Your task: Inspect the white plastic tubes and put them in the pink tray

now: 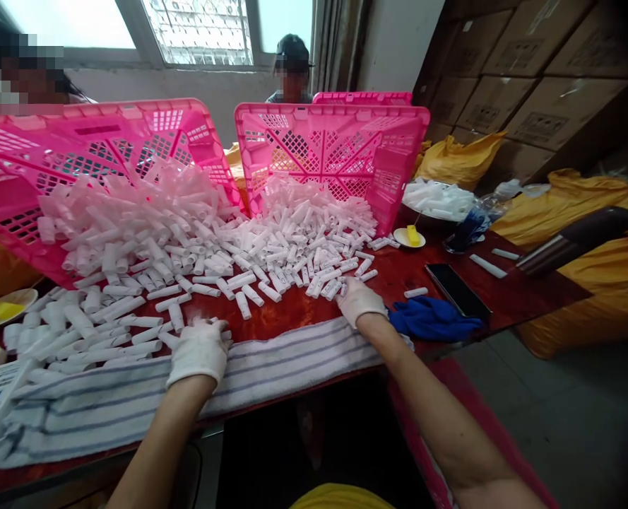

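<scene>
Many short white tubes (292,240) spill in a heap across the red table (287,314). At the heap's front edge, my left hand (200,350) wears a white glove; its fingers are curled beside a few tubes, and what they hold is too small to make out. My right hand (360,302), also gloved, has its fingertips bent at some tubes on the heap's right side; its grip is hidden. Under both wrists lies a striped towel (287,360). Larger white tubes (80,322) lie left of my left hand.
Two pink baskets (332,116) (133,109) stand tipped behind the heap. To the right are a phone (458,290), a blue cloth (433,318), a dish with a yellow block (412,235) and a bowl of tubes (438,200). Two people sit across.
</scene>
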A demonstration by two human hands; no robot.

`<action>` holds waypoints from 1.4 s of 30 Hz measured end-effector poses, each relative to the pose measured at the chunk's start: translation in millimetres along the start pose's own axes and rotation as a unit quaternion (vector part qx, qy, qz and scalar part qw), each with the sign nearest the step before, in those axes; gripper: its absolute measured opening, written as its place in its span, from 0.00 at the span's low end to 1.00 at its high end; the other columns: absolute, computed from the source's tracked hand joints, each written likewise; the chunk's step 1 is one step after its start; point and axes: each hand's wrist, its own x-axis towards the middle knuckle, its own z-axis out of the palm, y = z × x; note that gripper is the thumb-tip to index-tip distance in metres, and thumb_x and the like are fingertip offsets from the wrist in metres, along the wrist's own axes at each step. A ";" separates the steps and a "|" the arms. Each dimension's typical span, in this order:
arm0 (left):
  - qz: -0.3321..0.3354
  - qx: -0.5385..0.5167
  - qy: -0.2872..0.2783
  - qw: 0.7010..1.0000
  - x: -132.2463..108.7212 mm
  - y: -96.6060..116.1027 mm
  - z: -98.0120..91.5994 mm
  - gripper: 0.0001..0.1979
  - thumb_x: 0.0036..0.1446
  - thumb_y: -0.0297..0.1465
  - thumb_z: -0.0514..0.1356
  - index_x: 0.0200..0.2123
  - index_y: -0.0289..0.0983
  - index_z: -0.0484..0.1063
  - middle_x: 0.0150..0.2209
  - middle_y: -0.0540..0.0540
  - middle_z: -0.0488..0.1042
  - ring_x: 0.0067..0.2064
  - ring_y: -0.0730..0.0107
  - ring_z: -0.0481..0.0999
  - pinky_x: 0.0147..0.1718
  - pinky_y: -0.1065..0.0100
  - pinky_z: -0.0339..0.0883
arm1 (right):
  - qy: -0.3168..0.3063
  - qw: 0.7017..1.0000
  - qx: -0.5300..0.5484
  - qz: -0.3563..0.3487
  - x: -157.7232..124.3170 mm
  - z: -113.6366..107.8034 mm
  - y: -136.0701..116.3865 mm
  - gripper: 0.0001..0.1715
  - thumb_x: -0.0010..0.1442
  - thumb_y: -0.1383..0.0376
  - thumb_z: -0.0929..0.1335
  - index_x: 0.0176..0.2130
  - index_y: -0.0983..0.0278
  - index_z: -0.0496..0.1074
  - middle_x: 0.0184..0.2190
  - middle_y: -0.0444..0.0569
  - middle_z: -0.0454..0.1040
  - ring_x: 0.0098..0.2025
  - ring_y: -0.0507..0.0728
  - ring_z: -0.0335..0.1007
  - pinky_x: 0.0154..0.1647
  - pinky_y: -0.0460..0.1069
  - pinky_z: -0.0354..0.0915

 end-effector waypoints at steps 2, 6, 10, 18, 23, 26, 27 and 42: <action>-0.015 0.023 0.012 1.000 -1.0 -11.3 2.0 0.22 0.50 0.38 0.56 0.50 0.42 0.70 0.46 0.36 0.70 0.43 0.48 0.70 0.38 0.56 0.62 | 0.008 1.000 -0.025 0.008 3.8 12.1 -4.0 0.17 0.57 0.63 0.63 0.47 0.62 0.69 0.41 0.55 0.74 0.41 0.60 0.72 0.40 0.50 0.63; 0.015 0.016 0.013 1.000 2.9 -31.4 7.9 0.19 0.54 0.40 0.53 0.47 0.42 0.72 0.39 0.38 0.73 0.41 0.50 0.71 0.42 0.54 0.61 | 0.098 0.995 0.030 -0.017 -0.3 25.6 14.1 0.19 0.56 0.70 0.60 0.47 0.65 0.68 0.42 0.56 0.72 0.43 0.60 0.70 0.44 0.53 0.62; 0.055 -0.180 0.064 0.980 2.2 -10.0 12.8 0.16 0.54 0.40 0.54 0.41 0.38 0.73 0.39 0.41 0.74 0.42 0.57 0.73 0.45 0.59 0.63 | 0.108 0.922 0.361 -0.088 -18.3 16.1 13.1 0.13 0.55 0.60 0.64 0.39 0.64 0.68 0.31 0.47 0.71 0.32 0.53 0.67 0.33 0.47 0.63; 0.191 -0.529 -0.013 0.827 -45.6 84.3 1.3 0.16 0.60 0.39 0.51 0.47 0.37 0.65 0.42 0.46 0.74 0.39 0.71 0.74 0.41 0.70 0.68 | -0.080 0.798 0.578 -0.148 -66.9 -21.7 -33.2 0.18 0.50 0.52 0.68 0.26 0.63 0.63 0.17 0.38 0.56 0.17 0.46 0.48 0.18 0.43 0.48; 0.206 -0.482 0.045 0.851 -55.4 95.6 5.5 0.13 0.55 0.34 0.56 0.43 0.36 0.68 0.40 0.44 0.75 0.41 0.67 0.74 0.43 0.66 0.68 | -0.029 0.841 0.513 -0.166 -68.3 -31.7 -18.0 0.15 0.50 0.56 0.68 0.25 0.65 0.64 0.20 0.40 0.60 0.22 0.47 0.53 0.22 0.43 0.53; 0.203 -0.474 0.054 0.855 -54.4 96.2 9.7 0.13 0.55 0.34 0.57 0.43 0.35 0.69 0.41 0.43 0.75 0.41 0.66 0.74 0.44 0.65 0.67 | 0.015 0.849 0.498 -0.174 -73.5 -35.7 -11.3 0.14 0.53 0.56 0.67 0.27 0.65 0.65 0.20 0.40 0.60 0.21 0.47 0.52 0.22 0.43 0.52; 0.196 -0.475 0.052 0.856 -53.9 96.4 10.4 0.13 0.55 0.35 0.57 0.43 0.35 0.69 0.41 0.42 0.75 0.42 0.65 0.74 0.44 0.65 0.68 | 0.024 0.856 0.483 -0.180 -75.4 -36.6 -10.8 0.14 0.53 0.57 0.66 0.27 0.65 0.65 0.20 0.40 0.60 0.21 0.47 0.53 0.22 0.43 0.52; 0.183 -0.529 -0.086 0.824 -59.4 98.3 -4.5 0.16 0.52 0.39 0.60 0.41 0.34 0.72 0.37 0.44 0.77 0.36 0.66 0.75 0.37 0.68 0.69 | -0.232 0.798 0.534 -0.156 -52.6 -26.4 -4.1 0.16 0.51 0.54 0.67 0.26 0.64 0.62 0.16 0.37 0.53 0.16 0.46 0.46 0.16 0.43 0.44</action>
